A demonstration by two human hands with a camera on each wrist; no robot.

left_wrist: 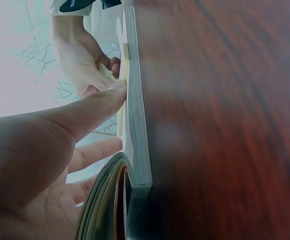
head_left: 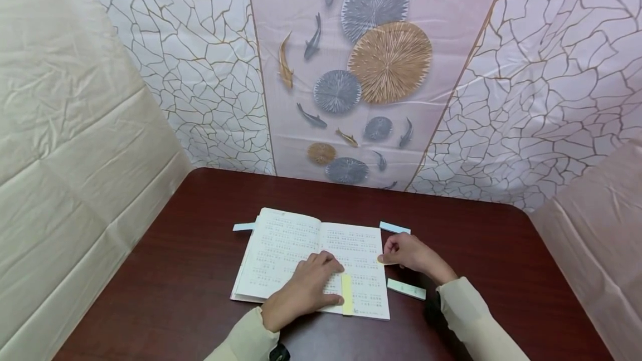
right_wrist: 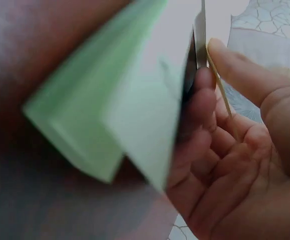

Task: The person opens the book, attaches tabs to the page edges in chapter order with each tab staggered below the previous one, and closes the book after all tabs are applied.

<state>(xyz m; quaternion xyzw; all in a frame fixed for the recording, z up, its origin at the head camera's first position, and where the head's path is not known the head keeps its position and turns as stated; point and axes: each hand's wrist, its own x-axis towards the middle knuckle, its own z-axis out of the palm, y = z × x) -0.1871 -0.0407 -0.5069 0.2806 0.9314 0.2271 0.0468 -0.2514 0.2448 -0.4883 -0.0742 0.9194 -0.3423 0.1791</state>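
An open book [head_left: 286,238] lies on the table with printed text on both pages. My left hand [head_left: 307,286] rests on its right page, fingers spread. The left thumb touches a yellow sticky strip [head_left: 347,294] lying upright near the page's lower middle; in the left wrist view the thumb [left_wrist: 104,97] presses at the book's edge. At the right edge of that page, my right hand [head_left: 412,252] pinches another yellow sticky strip [right_wrist: 221,82] between thumb and fingers. Most of this strip is hidden by the hand in the head view.
A blue sticky pad [head_left: 394,228] lies beyond the right hand, and a pale green sticky pad [head_left: 406,289] lies nearer, right of the book. A blue tab [head_left: 243,227] sticks out from the book's left side. Patterned cloth [head_left: 346,71] hangs behind the dark table [head_left: 165,272].
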